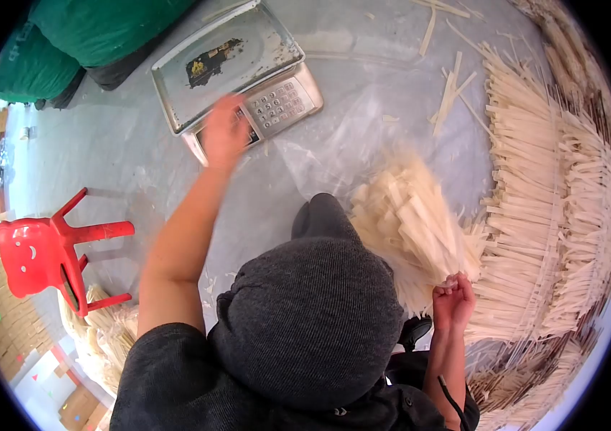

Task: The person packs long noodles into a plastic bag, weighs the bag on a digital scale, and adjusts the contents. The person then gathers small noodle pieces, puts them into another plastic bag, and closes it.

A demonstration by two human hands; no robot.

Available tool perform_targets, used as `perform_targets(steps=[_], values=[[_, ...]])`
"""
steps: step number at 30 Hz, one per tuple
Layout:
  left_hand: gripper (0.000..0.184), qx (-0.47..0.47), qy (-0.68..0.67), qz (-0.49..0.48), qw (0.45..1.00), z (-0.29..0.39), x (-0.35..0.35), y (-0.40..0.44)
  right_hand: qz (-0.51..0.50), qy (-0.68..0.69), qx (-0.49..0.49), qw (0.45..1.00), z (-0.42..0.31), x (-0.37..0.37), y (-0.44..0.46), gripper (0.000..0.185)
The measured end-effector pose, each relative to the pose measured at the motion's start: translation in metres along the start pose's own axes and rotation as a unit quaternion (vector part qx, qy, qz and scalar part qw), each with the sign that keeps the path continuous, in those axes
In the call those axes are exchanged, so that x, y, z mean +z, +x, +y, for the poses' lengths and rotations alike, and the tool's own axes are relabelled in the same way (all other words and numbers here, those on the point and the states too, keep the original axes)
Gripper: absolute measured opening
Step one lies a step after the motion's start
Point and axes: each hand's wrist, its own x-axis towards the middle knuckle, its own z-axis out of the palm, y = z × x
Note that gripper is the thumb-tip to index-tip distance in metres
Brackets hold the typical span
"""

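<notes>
My left hand [225,136] is over the display end of a digital scale [277,104], left of its number keys. Motion blurs its fingers, and whether it touches the scale is unclear. The scale's metal pan [176,75] has a worn dark patch and carries no load. My right hand [453,300] is closed, fingers pinched at the near end of a clear plastic bag [323,154]. Inside and around that plastic lies a bundle of pale, flat dried strips [402,215]; the exact kind cannot be made out.
Long stacked rows of similar strips [524,215] line the right side. Loose strips [450,93] lie on the grey floor. At left stands a red plastic stool [36,255], with more strips [97,330] behind it. Green sacks [108,32] sit at the upper left.
</notes>
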Motion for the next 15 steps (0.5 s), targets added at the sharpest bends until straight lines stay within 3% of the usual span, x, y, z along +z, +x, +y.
perform_targets(steps=[2, 5, 7, 15], values=[[0.05, -0.051, -0.038, -0.202, 0.977, 0.072, 0.01, -0.014, 0.019, -0.006, 0.007, 1.0, 0.002, -0.001, -0.002, 0.005], [0.056, -0.035, -0.01, -0.267, 0.963, 0.103, 0.052, -0.027, 0.055, -0.024, 0.029, 0.998, 0.013, -0.002, -0.001, 0.01], [0.065, -0.108, 0.06, -0.434, 0.892, 0.121, 0.056, -0.014, 0.038, -0.013, 0.045, 0.998, 0.017, -0.003, -0.002, 0.012], [0.081, -0.11, 0.142, -0.426, 0.886, 0.109, 0.078, 0.004, 0.053, -0.025, 0.048, 0.997, 0.015, 0.0, 0.001, 0.013]])
